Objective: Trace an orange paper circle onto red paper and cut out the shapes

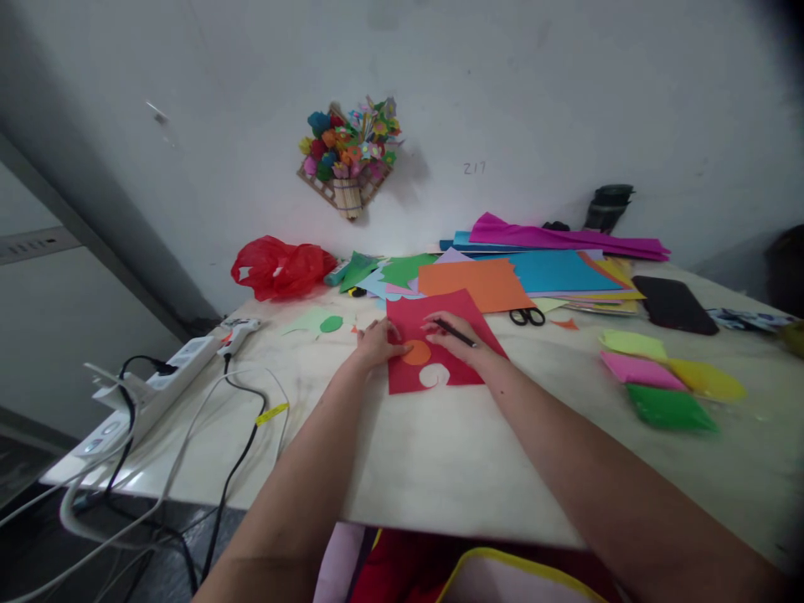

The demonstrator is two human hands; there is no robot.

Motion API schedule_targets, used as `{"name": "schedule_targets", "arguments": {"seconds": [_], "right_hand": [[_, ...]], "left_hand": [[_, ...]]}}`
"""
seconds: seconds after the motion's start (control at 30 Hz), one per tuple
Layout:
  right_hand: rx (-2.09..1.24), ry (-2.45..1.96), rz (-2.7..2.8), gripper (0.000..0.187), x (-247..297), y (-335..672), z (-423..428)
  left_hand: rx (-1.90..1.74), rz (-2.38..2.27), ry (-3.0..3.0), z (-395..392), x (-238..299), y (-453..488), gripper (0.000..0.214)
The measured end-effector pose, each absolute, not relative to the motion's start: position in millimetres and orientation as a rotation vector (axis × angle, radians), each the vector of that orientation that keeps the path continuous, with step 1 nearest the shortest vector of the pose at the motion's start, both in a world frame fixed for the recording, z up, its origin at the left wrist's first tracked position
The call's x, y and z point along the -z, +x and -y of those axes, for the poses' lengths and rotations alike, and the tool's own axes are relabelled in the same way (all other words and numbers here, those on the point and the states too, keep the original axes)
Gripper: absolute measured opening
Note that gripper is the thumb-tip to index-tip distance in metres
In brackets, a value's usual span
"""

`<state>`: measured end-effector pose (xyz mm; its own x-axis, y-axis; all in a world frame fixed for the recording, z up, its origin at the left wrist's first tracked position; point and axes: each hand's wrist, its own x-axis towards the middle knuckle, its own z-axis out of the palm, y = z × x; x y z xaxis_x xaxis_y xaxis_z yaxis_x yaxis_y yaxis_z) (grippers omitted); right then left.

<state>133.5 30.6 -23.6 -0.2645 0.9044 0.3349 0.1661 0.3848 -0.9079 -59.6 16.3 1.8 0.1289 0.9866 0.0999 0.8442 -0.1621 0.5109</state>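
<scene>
A red sheet [468,368] lies on the table in front of me, with a round hole cut near its lower edge. On the sheet sits an orange paper circle [417,353]. Beside the sheet's left edge, my left hand [373,342] is open, its thumb and fingers apart and the tips resting at the circle's left side. My right hand [457,337] is closed around a slim black pen [455,332] over the sheet, right of the circle. The pen's writing tip cannot be made out.
Coloured sheets [477,283] and black-handled scissors [527,316] lie beyond the red sheet. Soft coloured packets [669,406] and a dark phone-like slab [674,303] are at right. A power strip [182,360] with trailing cables, a green oval [331,323] and a red bag [280,268] are at left.
</scene>
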Motion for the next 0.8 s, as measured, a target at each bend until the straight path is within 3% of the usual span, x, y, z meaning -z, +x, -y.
{"name": "schedule_targets", "arguments": {"seconds": [0.8], "right_hand": [[-1.026,-0.884,1.988,0.035,15.7,137.6,-25.9]], "left_hand": [[-0.529,-1.8,2.092,-14.5,1.5,-58.7,0.029]]}}
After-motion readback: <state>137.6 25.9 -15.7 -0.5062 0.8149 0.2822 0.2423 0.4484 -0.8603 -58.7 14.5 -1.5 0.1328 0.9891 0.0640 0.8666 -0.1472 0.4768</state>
